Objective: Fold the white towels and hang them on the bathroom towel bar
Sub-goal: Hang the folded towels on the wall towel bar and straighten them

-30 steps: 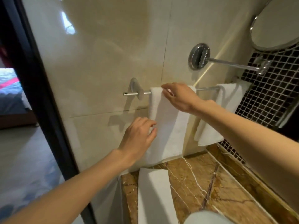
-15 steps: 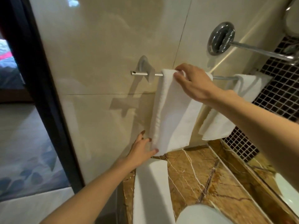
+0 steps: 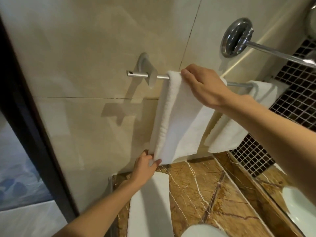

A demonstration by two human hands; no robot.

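Observation:
A folded white towel point(image 3: 179, 120) hangs over the chrome towel bar point(image 3: 142, 75) on the beige tiled wall. My right hand point(image 3: 203, 88) lies on top of the towel at the bar, fingers curled over its fold. My left hand point(image 3: 147, 165) pinches the towel's lower left corner just above the counter. A second white towel point(image 3: 232, 129) hangs further right on the same bar, partly behind my right forearm. A third folded white towel point(image 3: 150, 206) lies flat on the marble counter below.
The brown marble counter point(image 3: 205, 190) runs along the wall. A chrome wall mount with a rod point(image 3: 236, 37) juts out above the bar. Dark mosaic tiles point(image 3: 294, 93) cover the right wall. A black door frame point(image 3: 25, 117) stands at left. A white basin rim point(image 3: 297, 204) shows lower right.
My left hand has slid down the hanging towel from mid-height to its bottom corner and now pinches it. My right hand has stayed on the towel at the bar. The view has tilted down.

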